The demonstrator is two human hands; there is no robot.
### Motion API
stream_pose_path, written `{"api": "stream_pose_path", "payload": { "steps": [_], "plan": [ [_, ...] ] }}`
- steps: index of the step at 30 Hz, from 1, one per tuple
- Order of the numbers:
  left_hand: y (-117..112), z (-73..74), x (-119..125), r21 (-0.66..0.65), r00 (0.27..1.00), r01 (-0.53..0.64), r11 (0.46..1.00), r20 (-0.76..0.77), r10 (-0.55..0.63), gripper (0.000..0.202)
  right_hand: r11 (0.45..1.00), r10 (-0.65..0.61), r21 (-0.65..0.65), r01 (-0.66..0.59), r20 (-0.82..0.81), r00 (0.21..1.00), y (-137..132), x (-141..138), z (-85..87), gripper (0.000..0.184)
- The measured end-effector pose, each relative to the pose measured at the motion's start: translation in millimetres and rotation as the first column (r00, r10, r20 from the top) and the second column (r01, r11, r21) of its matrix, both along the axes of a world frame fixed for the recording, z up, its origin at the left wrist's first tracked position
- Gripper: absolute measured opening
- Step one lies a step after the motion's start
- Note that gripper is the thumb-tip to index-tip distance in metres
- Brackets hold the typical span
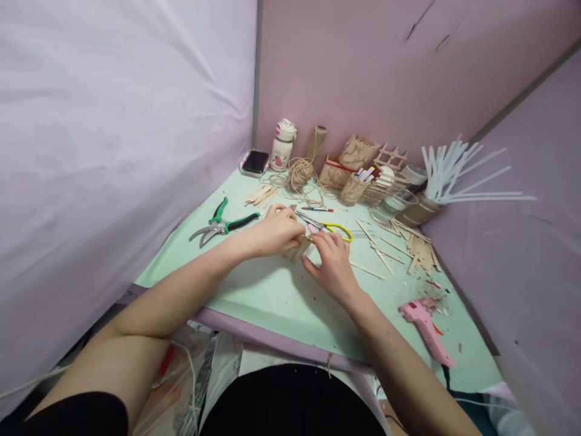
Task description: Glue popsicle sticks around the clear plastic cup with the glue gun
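Observation:
At the middle of the table, my left hand [278, 231] is closed on a small piece made of wooden craft sticks [297, 250]. The fingers of my right hand [334, 261] pinch its right edge from the other side. Much of the piece is hidden by both hands. Just behind the hands lie scissors with yellow handles [338, 229], partly covered by my right fingers. Green-and-black pruning shears [218, 225] rest with jaws apart, left of my left hand. A pen [318, 209] lies beyond the scissors.
A pink glue gun [426, 330] lies at the right, its cord running off the front edge. Loose sticks [420, 251] are scattered nearby. Along the back stand a bottle [282, 148], a phone [255, 161], a twine ball [300, 174], a stick-built pen cup [353, 189] and a glass [391, 208].

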State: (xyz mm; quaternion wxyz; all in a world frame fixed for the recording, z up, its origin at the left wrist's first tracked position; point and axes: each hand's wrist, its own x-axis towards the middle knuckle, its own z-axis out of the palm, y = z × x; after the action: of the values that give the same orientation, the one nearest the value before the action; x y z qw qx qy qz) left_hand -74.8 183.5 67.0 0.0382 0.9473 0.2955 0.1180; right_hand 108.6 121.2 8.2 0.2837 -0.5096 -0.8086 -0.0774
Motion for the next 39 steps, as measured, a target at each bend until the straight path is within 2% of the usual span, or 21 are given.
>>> {"api": "stream_pose_path", "payload": {
  "steps": [2,4,8,11,15,21,26,33,39],
  "plan": [
    [0,0.6,1,0.039,1.000,-0.003,0.999,-0.011,0.003,0.009,0.999,-0.031,0.027,0.031,0.014,0.999,1,-1,-8.1,0.046],
    [0,1.1,2,0.087,1.000,0.007,0.996,-0.026,-0.004,0.009,0.997,-0.058,0.057,0.058,0.008,0.998,2,-2,-16.0,0.054],
    [2,9.8,10,0.111,0.995,0.040,0.993,-0.092,-0.030,0.009,0.993,-0.089,0.082,0.089,-0.007,0.996,3,-6,-25.5,0.052],
    [3,25.3,18,-0.005,0.962,0.064,0.998,-0.266,-0.063,0.004,0.989,-0.114,0.090,0.114,-0.010,0.993,3,-9,-27.8,0.049],
    [12,39.1,30,-0.196,0.901,0.012,0.980,-0.423,-0.095,0.009,0.988,-0.121,0.092,0.123,-0.023,0.992,3,-11,-29.5,0.049],
    [37,34.8,50,-0.329,0.847,0.025,0.944,-0.494,-0.195,0.017,0.987,-0.128,0.099,0.129,-0.014,0.992,3,-11,-31.3,0.052],
    [44,36.3,57,-0.416,0.821,0.031,0.909,-0.509,-0.260,0.018,0.982,-0.144,0.123,0.142,0.008,0.989,2,-11,-31.1,0.052],
    [50,35.2,54,-0.503,0.834,0.027,0.864,-0.465,-0.297,0.018,0.977,-0.193,0.098,0.189,0.036,0.981,-1,-13,-29.9,0.054],
    [54,29.3,53,-0.516,0.876,0.029,0.856,-0.399,-0.270,0.017,0.974,-0.209,0.096,0.207,0.020,0.978,-1,-15,-30.8,0.054]
  ]
}}
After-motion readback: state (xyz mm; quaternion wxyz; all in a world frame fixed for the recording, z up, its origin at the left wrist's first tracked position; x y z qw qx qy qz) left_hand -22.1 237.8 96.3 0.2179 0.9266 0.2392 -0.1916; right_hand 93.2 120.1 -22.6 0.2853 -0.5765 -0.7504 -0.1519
